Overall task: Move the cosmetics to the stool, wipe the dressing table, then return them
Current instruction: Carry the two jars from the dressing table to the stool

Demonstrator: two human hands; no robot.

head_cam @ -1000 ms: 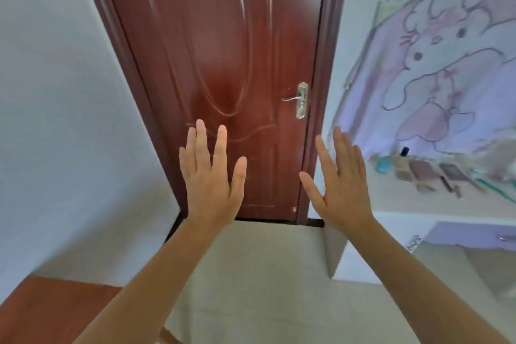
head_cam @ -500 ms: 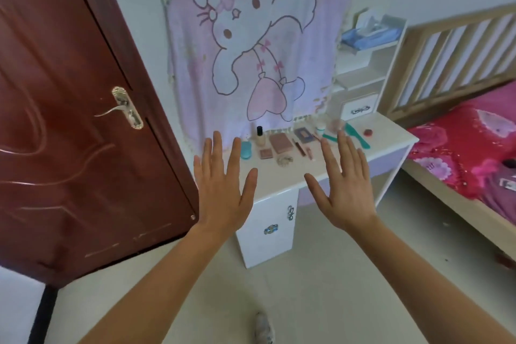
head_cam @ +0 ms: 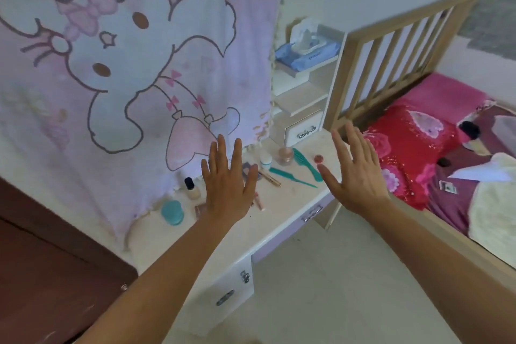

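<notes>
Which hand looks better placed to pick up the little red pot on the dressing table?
Probably the right hand. It hovers open with its thumb close to the red pot, while the left hand, also open, is farther off, with the green combs lying between.

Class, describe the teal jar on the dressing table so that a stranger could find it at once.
Find the white dressing table below the pink cartoon blanket. Near its left end stands the squat teal round jar. The other teal things are long, flat combs.
</notes>
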